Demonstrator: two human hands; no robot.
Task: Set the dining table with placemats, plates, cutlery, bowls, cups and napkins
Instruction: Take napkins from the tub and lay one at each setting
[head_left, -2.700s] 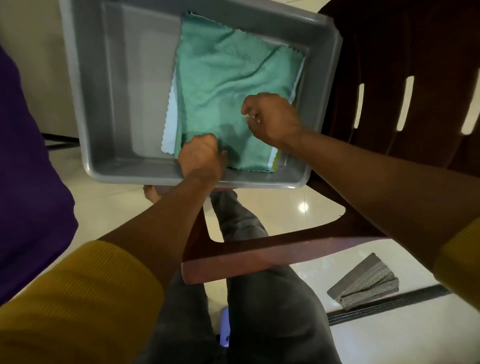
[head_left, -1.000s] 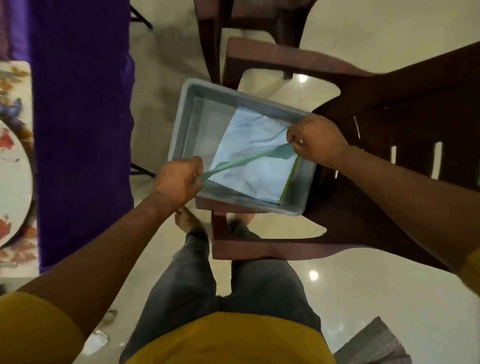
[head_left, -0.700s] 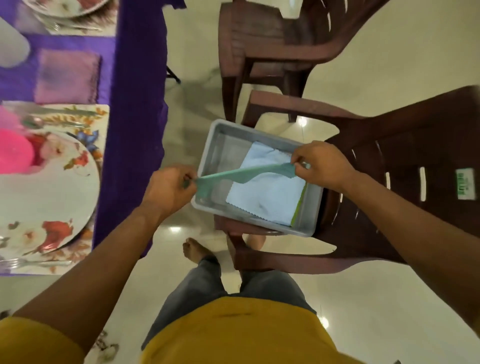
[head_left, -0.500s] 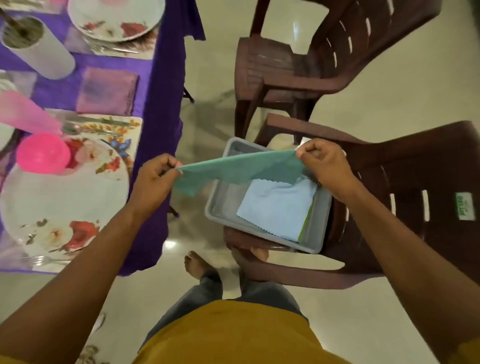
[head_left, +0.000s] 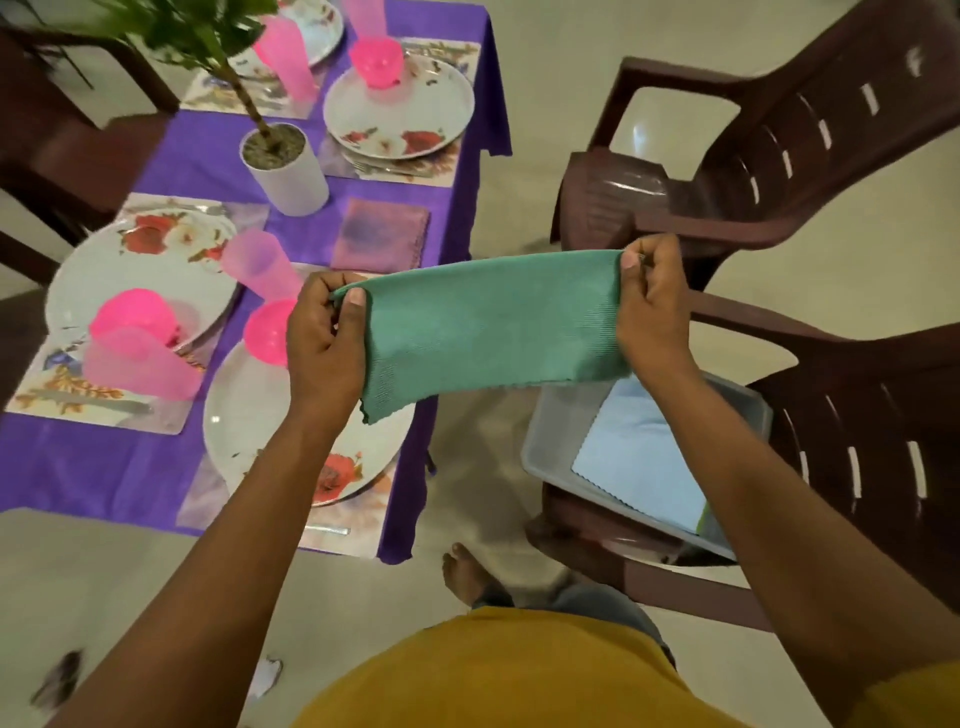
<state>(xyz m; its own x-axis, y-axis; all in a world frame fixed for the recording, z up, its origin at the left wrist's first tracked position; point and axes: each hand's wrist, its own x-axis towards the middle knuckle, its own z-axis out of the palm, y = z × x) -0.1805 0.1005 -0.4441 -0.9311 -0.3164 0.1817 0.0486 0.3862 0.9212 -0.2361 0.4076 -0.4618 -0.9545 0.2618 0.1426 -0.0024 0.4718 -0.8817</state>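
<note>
A plain green napkin (head_left: 493, 332); purple tablecloth (head_left: 93, 467); white plates with red flowers (head_left: 397, 104); bright pink bowls (head_left: 132, 314); paler translucent pink cups (head_left: 260, 267); a mauve napkin (head_left: 382, 234); dark brown chairs (head_left: 779, 156); a grey tray (head_left: 550, 441) with a light blue cloth (head_left: 644, 462); a white pot (head_left: 291, 174)

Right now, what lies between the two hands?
In the head view, only the green napkin, stretched taut. The left hand pinches one top corner, the right hand the other. Nothing else lies between them.
</note>
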